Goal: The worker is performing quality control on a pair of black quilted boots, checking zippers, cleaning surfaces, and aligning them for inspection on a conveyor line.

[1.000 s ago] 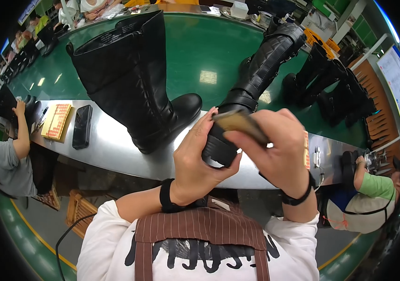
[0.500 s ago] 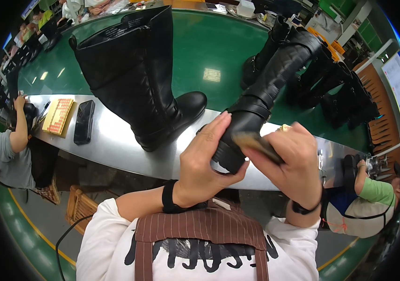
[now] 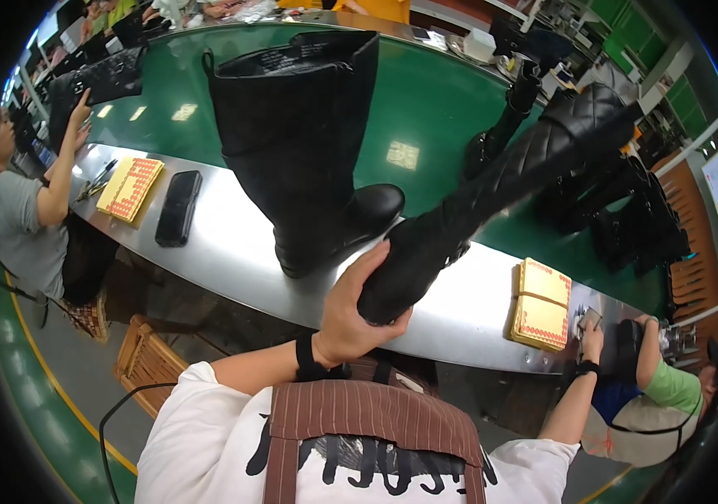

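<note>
My left hand (image 3: pixel 357 307) grips the foot of a black quilted boot (image 3: pixel 493 181), which lies tilted with its shaft pointing up to the right. Stretched out to the far right, my right hand (image 3: pixel 592 336) is closed at the metal ledge round a small, flat greyish thing (image 3: pixel 591 317) whose kind is too small to make out. Another tall black boot (image 3: pixel 296 143) stands upright on the metal ledge (image 3: pixel 233 244), left of the held one. A yellow pad with a red pattern (image 3: pixel 541 302) lies between the held boot and my right hand.
A black phone (image 3: pixel 178 208) and a second yellow pad (image 3: pixel 130 189) lie on the ledge at left. Several black boots (image 3: pixel 636 210) stand on the green belt (image 3: pixel 426 101) at right. Co-workers sit at left (image 3: pixel 27 202) and right (image 3: pixel 657 412). A wooden chair (image 3: pixel 149 357) stands behind the ledge.
My right hand has left the boot and reached far right to the ledge. The held boot has turned, with its shaft swinging right. The right yellow pad has come into view.
</note>
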The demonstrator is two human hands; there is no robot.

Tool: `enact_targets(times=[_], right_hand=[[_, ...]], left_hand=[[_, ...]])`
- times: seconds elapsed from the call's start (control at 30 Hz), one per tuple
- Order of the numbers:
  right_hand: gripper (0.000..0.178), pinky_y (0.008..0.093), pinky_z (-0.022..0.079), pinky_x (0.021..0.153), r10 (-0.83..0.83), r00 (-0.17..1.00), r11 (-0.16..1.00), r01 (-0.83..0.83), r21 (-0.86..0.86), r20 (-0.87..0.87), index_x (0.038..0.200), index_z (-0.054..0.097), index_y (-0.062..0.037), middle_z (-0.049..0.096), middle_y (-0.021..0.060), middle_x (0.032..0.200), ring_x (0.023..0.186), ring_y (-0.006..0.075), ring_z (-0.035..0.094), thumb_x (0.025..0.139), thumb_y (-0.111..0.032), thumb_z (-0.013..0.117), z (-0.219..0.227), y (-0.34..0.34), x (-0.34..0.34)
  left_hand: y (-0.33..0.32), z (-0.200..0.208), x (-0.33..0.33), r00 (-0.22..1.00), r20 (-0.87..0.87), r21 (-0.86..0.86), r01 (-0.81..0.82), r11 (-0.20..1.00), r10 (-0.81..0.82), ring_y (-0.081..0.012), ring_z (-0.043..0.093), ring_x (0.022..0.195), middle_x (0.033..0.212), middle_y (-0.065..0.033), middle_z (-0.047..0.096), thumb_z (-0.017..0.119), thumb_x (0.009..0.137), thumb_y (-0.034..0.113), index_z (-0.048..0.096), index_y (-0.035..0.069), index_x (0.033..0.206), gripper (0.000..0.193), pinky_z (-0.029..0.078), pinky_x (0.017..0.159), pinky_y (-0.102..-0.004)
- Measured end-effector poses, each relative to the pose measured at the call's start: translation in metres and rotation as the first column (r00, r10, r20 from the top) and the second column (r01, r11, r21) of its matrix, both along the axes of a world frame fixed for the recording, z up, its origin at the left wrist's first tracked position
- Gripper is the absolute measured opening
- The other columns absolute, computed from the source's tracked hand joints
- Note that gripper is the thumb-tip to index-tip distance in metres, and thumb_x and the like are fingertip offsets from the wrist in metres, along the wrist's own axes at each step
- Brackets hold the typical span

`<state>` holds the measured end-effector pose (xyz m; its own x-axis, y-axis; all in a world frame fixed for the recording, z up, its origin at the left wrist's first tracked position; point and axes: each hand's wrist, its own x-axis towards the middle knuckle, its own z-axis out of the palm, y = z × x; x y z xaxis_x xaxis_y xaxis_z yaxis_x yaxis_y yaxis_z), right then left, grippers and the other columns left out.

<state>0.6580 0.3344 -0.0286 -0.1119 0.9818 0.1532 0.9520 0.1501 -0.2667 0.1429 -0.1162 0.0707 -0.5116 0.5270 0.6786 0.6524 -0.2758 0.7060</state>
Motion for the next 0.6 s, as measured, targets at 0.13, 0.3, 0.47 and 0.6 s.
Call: enact_targets(times=[0.13,0.3,0.47,0.6], right_hand=[[0.041,0.0417,0.047,0.082,-0.087,0.996,0.985,0.084,0.148,0.016,0.109,0.066,0.0017,0.068,0.0198,0.098,0.092,0.0352,0.063,0.093,-0.035,0.059,-0.039,0.021,0.016],[0.034,0.0318,0.046,0.068,-0.151,0.962,0.835,0.002,0.551,0.225,0.104,0.067,-0.0017,0.067,0.0106,0.086,0.076,0.0202,0.062,0.089,-0.032,0.070,0.010,-0.031,-0.046],[0.018,0.0294,0.048,0.075,0.441,0.836,0.893,-0.375,0.248,-0.326,0.102,0.066,0.0003,0.064,0.0109,0.084,0.075,0.0188,0.060,0.090,-0.013,0.065,0.107,-0.134,-0.192],[0.026,0.0258,0.050,0.070,0.676,0.545,0.543,-0.823,-0.165,-0.496,0.111,0.065,-0.0003,0.071,0.0091,0.094,0.081,0.0129,0.065,0.087,-0.009,0.068,0.116,-0.246,-0.303]], left_hand=[[-0.028,-0.012,0.008,0.996,-0.037,-0.241,-0.089,0.966,0.082,-0.0364,0.058,0.111,0.122,-0.0195,0.055,0.084,0.064,0.012,0.046,0.002,0.131,0.078,0.049,0.094,-0.0403],[-0.047,-0.028,0.001,0.985,0.030,-0.420,-0.143,0.896,0.171,-0.0372,0.059,0.105,0.119,-0.0166,0.055,0.082,0.067,0.016,0.046,0.004,0.129,0.073,0.051,0.088,-0.0411],[-0.042,-0.037,-0.007,0.975,0.023,-0.503,-0.180,0.845,0.222,-0.0369,0.056,0.106,0.117,-0.0173,0.054,0.083,0.069,0.023,0.045,0.001,0.128,0.073,0.047,0.091,-0.0428],[-0.054,-0.012,-0.029,0.997,-0.069,-0.638,-0.014,0.770,-0.039,-0.0335,0.057,0.104,0.109,-0.0144,0.059,0.084,0.068,0.035,0.053,0.002,0.125,0.073,0.047,0.089,-0.0403]])
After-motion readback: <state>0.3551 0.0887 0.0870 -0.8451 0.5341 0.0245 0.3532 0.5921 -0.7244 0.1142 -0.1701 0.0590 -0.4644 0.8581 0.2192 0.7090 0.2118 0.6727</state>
